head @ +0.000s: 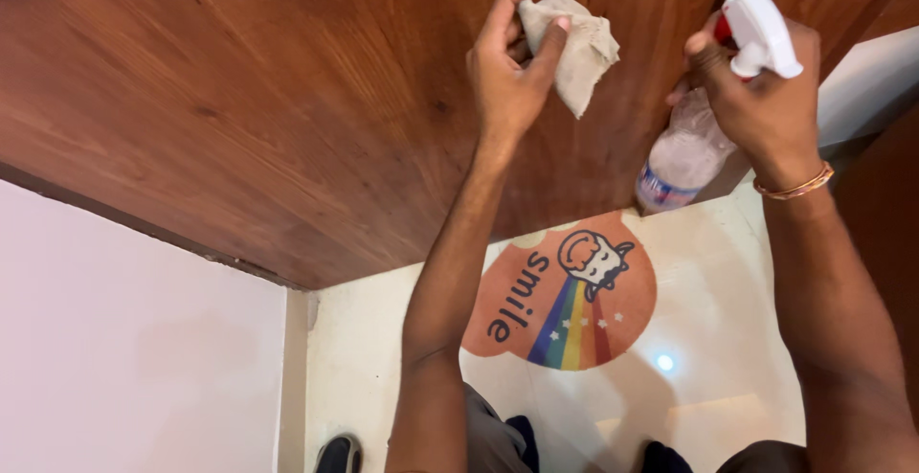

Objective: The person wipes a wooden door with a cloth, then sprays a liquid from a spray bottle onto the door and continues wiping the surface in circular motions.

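My left hand (509,69) is raised in front of a brown wooden door (287,100) and pinches a small grey cloth (582,50) between thumb and fingers. The cloth hangs bunched against the wood. My right hand (766,100) grips a clear plastic spray bottle (684,157) by its neck; the bottle has a white trigger head with a red nozzle (756,23) pointing up and left. The bottle hangs down close to the door's lower right part. A thin bangle sits on my right wrist.
A round orange floor mat (574,301) with a rainbow picture lies on the pale tiled floor (708,358) below the door. A white wall (124,339) fills the lower left. My feet show at the bottom edge.
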